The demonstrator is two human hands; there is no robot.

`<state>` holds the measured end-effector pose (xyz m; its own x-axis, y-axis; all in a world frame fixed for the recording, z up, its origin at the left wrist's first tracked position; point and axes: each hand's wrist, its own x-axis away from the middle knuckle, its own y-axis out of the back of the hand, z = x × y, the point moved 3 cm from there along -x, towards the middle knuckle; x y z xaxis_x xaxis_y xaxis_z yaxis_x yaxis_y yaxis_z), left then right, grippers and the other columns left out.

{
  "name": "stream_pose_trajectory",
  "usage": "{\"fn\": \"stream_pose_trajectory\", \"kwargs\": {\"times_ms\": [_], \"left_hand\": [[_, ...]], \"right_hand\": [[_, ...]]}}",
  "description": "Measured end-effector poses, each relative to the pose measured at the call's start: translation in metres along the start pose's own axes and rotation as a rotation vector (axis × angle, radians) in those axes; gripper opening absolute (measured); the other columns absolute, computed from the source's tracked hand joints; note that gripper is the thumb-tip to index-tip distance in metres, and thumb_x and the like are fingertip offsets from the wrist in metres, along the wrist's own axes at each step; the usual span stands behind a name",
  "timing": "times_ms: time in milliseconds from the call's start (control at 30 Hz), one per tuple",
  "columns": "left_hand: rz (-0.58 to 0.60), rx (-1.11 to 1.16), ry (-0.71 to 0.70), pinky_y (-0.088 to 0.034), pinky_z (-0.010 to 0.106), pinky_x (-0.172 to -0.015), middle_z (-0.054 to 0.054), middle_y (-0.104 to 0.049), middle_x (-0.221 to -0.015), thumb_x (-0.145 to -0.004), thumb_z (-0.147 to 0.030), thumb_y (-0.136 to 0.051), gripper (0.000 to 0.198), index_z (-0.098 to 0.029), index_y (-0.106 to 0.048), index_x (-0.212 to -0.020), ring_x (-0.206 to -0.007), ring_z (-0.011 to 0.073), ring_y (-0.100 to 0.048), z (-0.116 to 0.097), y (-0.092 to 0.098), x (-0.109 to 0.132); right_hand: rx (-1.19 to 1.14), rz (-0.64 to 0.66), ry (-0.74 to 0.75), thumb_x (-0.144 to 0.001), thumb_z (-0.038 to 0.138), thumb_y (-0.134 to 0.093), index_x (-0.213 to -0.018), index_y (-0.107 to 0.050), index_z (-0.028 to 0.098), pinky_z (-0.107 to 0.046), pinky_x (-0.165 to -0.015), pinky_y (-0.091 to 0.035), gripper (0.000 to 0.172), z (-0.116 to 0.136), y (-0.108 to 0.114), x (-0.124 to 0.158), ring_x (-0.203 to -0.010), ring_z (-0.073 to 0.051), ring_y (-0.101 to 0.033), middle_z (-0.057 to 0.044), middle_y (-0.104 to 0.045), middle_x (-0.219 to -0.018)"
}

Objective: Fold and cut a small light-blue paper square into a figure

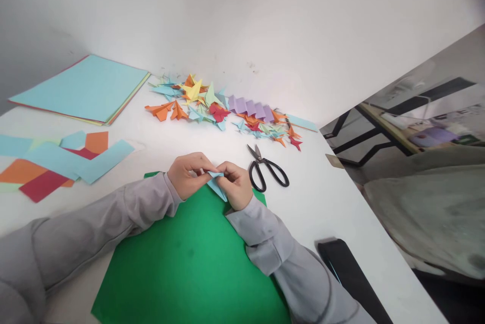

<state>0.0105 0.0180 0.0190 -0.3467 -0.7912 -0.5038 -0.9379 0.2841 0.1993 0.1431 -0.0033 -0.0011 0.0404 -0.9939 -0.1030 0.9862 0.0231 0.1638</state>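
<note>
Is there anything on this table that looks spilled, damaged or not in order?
I see nothing spilled or clearly damaged. Two small oddities: the scissors lie with their blades apart beside the right hand, and the green sheet shows faint dark spots on its otherwise plain surface.

Soft, even light brightens the white tabletop [322, 202] and the pale wall [235, 15] behind it, which greys toward the far left corner. Shadows are faint, deeper on the green sheet [189, 263] beside the right sleeve [303, 283]. Beyond the right edge, dim surroundings [428, 202] blur, stretched by wide-angle distortion.
</note>
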Motion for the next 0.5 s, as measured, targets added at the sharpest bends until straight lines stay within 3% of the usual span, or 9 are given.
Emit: {"fn": "stream_pose_trajectory", "kwargs": {"times_ms": [333,500], "left_hand": [[-0.012,-0.174,-0.279,-0.045,0.020,-0.049,0.005,-0.061,-0.070,-0.066,-0.003,-0.052,0.021,-0.014,-0.068,-0.074,-0.056,0.0083,-0.053,-0.0092,-0.0005,0.0049],[-0.060,-0.157,-0.275,-0.045,0.018,-0.047,0.004,-0.061,-0.068,-0.067,-0.003,-0.054,0.019,-0.015,-0.067,-0.073,-0.055,0.0077,-0.054,-0.0106,0.0026,0.0037]], "right_hand": [[0.067,-0.006,0.016,-0.058,0.022,-0.050,-0.057,-0.054,0.017,-0.021,-0.040,-0.020,0.007,0.0000,0.0016,-0.0019,-0.040,-0.007,-0.027,0.008,-0.034,-0.041],[0.024,0.012,-0.021,-0.059,0.021,-0.049,-0.058,-0.054,0.017,-0.020,-0.039,-0.020,0.006,0.0003,0.0014,-0.0013,-0.039,-0.006,-0.026,0.007,-0.037,-0.042]]}}
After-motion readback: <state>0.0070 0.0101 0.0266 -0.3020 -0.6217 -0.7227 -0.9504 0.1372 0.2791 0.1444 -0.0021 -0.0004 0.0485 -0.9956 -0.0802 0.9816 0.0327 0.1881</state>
